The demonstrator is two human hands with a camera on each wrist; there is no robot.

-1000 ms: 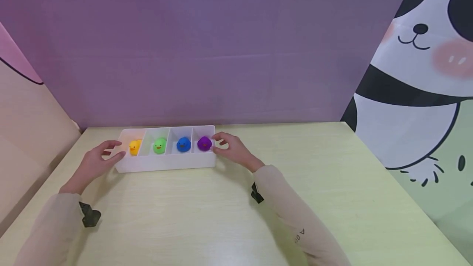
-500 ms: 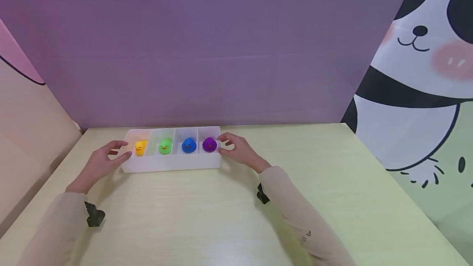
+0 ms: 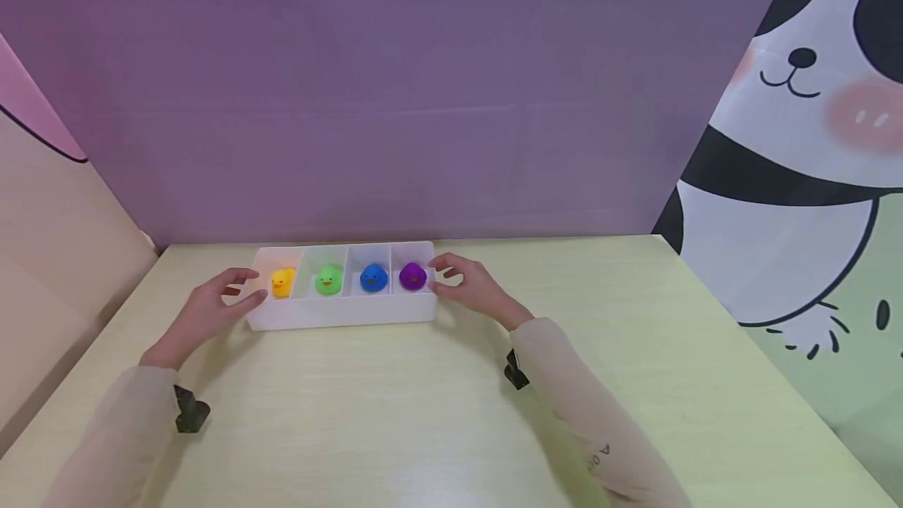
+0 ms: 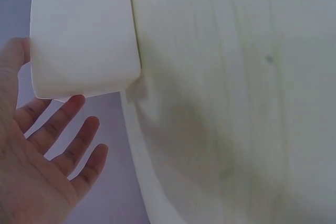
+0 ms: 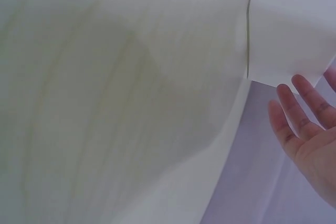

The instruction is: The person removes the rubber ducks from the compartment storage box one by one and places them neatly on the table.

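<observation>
A long white divided tray (image 3: 342, 312) lies near the back edge of the table. From left to right its compartments hold a yellow toy duck (image 3: 282, 283), a green one, a blue one and a purple toy duck (image 3: 413, 277). My left hand (image 3: 212, 308) holds the tray's left end, thumb at the near corner and index finger farther back. At the opposite end, my right hand (image 3: 483, 292) holds the tray between thumb and fingers. In the left wrist view, fingertips (image 4: 77, 100) meet the tray's end wall. The right wrist view shows fingers at the other end wall.
The pale wood table (image 3: 437, 414) runs back to a purple backdrop (image 3: 423, 100). A panda-printed wall (image 3: 776, 257) stands at the right, a pale wall at the left. A dark wrist camera (image 3: 190, 411) sits on the left sleeve, another on the right.
Both hands and the tray have moved to the right together, along the back of the table. The ducks have stayed in their compartments.
</observation>
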